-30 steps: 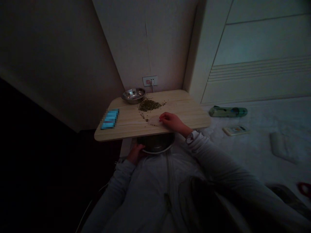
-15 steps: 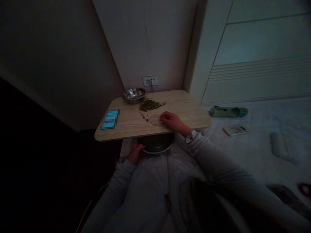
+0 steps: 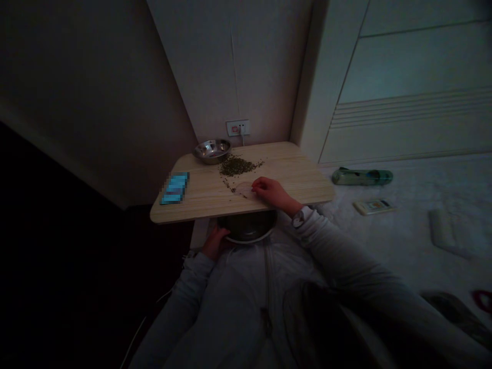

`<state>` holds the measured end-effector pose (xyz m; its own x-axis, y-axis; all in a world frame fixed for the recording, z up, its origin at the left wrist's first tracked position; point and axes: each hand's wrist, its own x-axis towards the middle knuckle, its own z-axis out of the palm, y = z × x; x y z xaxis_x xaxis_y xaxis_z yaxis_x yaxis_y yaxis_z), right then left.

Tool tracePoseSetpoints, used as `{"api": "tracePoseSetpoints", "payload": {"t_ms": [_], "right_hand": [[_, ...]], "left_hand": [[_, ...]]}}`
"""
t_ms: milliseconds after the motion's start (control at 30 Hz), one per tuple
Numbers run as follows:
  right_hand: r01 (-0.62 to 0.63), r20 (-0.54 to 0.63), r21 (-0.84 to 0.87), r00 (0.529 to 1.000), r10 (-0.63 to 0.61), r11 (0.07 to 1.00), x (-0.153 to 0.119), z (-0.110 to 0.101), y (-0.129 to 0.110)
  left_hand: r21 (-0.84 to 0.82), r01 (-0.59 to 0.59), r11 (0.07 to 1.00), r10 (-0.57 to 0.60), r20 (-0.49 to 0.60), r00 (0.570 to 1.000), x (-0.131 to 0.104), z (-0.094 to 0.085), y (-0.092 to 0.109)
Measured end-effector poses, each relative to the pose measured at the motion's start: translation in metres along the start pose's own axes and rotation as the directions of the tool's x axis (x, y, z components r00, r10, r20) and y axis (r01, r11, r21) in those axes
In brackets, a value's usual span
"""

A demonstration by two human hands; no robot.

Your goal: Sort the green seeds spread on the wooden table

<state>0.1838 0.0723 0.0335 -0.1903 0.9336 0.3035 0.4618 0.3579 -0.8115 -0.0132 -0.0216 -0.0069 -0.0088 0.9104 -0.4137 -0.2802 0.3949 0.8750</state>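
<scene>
My right hand (image 3: 271,192) is over the wooden table top, its thumb and fingers pinched on a thin, see-through plastic piece (image 3: 243,188) with a rounded edge. That piece lies low against the wood, with a few small green grains around its edge. Just beyond it spreads a loose heap of green grains (image 3: 236,166), which look like dried beans or seeds. Below the table's near edge, my left hand (image 3: 216,243) grips the left side of a dark metal bowl (image 3: 249,234) on my lap. The table hides the bowl's far part and the left fingertips.
A shiny steel bowl (image 3: 212,151) stands at the table's back left corner. A phone (image 3: 175,188) with a blurred screen lies at the left of the table top (image 3: 295,169). On the white bedding at right lie a green bottle-like container (image 3: 362,177) and a pale handheld device (image 3: 372,206).
The clear plastic piece has shifted very slightly along the table, with a few grains at its edge. My left hand stays on the bowl.
</scene>
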Motion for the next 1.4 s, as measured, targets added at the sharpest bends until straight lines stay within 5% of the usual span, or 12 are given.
{"api": "tracePoseSetpoints", "payload": {"t_ms": [567,900,1067,1400], "right_hand": [[-0.04,-0.115,-0.231,0.993,0.013,0.972,-0.014,-0.015,-0.005],[-0.012,-0.018,-0.005,1.0,0.012,1.0,-0.007,0.003,-0.018],[-0.005,-0.003,-0.064,1.0,0.005,0.998,-0.008,0.015,-0.025],[-0.042,-0.046,-0.018,0.998,0.041,0.999,-0.017,-0.001,-0.015]], "left_hand": [[-0.005,-0.014,1.0,0.014,0.005,1.0,0.001,-0.002,-0.002],[-0.018,-0.013,1.0,0.013,0.01,1.0,0.004,-0.002,-0.004],[-0.004,-0.01,1.0,0.01,-0.005,1.0,0.002,-0.002,-0.003],[-0.014,-0.023,1.0,0.023,0.018,1.0,0.003,-0.002,-0.004]]}}
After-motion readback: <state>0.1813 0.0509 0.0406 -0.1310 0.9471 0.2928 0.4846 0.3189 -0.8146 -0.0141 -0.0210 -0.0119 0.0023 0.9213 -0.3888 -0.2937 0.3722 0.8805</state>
